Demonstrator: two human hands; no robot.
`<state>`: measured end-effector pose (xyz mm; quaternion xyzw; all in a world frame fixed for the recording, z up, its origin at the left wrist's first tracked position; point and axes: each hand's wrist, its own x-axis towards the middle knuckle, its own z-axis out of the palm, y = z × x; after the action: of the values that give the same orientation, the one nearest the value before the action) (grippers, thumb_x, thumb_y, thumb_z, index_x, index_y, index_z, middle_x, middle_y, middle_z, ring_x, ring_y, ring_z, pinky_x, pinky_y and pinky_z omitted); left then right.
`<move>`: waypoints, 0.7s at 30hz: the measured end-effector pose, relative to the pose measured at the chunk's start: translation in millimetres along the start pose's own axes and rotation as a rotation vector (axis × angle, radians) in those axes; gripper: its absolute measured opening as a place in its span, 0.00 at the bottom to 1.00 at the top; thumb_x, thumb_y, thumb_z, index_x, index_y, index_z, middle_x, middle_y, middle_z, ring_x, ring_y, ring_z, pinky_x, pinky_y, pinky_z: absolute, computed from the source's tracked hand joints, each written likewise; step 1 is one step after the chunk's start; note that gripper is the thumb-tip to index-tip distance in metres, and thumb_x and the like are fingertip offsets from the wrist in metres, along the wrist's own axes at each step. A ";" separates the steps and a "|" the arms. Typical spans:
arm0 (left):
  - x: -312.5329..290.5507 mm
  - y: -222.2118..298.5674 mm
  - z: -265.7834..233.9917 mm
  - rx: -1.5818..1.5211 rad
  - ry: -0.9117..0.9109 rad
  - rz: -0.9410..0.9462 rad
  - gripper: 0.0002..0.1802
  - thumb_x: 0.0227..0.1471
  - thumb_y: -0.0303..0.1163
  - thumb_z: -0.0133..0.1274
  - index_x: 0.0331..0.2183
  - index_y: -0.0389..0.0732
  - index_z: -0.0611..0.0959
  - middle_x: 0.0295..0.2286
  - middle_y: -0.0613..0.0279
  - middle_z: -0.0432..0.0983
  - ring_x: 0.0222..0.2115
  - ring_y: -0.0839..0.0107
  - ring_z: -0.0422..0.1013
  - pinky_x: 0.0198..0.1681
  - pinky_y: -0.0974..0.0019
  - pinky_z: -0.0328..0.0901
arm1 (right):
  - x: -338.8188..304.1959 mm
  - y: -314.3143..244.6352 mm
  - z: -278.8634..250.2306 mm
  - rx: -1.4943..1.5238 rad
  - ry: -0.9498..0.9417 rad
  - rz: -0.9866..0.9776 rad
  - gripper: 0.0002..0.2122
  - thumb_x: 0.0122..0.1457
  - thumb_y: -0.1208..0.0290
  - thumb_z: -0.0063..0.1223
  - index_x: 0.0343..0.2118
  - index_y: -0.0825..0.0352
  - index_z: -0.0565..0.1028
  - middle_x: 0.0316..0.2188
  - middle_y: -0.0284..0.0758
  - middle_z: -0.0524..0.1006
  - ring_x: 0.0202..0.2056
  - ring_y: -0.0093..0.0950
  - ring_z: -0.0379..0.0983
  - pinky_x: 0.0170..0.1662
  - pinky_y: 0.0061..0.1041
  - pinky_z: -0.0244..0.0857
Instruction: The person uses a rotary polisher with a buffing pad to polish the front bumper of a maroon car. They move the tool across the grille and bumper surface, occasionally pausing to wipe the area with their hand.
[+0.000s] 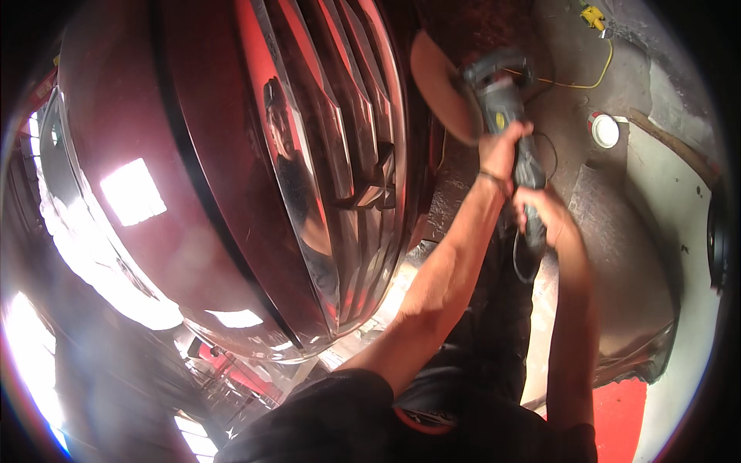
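Observation:
My left hand (502, 154) is wrapped round the body of a dark grey power polisher (505, 104), close behind its head. Farther back, my right hand (543, 210) grips the rear handle of the same tool. A wide orange-brown disc pad (444, 89) sits on the polisher's left side, turned toward the front of a dark red car (208, 100). Beside the pad is the car's shiny chrome grille (340, 100); whether the two touch I cannot tell. A dark cord (519, 262) loops down from the tool near my right hand.
A yellow cord (606, 69) runs over the floor from a yellow plug piece (593, 17) at the far right. An open white-and-red can (603, 130) stands right of the polisher. A large grey-brown panel (617, 255) lies at the right, with a red surface (621, 417) below it.

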<state>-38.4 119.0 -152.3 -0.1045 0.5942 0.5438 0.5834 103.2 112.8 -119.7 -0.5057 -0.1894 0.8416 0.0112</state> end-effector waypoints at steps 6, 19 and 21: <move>-75.6 -95.9 -86.0 0.015 0.119 -0.120 0.25 0.46 0.39 0.71 0.41 0.30 0.83 0.29 0.54 0.82 0.27 0.63 0.79 0.33 0.58 0.76 | -44.7 119.3 -1.9 -0.107 -0.011 0.046 0.03 0.49 0.78 0.58 0.26 0.73 0.77 0.17 0.37 0.76 0.16 0.30 0.73 0.21 0.30 0.69; -71.3 -64.6 -78.4 0.004 -0.066 -0.064 0.26 0.46 0.38 0.71 0.43 0.32 0.82 0.33 0.57 0.82 0.31 0.67 0.80 0.35 0.60 0.77 | -49.8 88.3 30.4 -0.061 0.161 -0.039 0.06 0.50 0.79 0.58 0.31 0.73 0.77 0.18 0.35 0.76 0.17 0.28 0.73 0.20 0.31 0.68; -44.7 -34.7 -57.4 0.019 -0.094 -0.061 0.25 0.48 0.38 0.70 0.43 0.32 0.83 0.33 0.56 0.82 0.30 0.66 0.80 0.34 0.59 0.78 | -25.5 69.0 23.8 -0.038 0.129 -0.064 0.06 0.51 0.78 0.60 0.32 0.72 0.77 0.19 0.35 0.76 0.17 0.27 0.73 0.20 0.29 0.68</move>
<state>-32.1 38.7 -150.1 -0.0916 0.5678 0.5245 0.6278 107.2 36.1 -110.9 -0.5527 -0.2204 0.8027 0.0405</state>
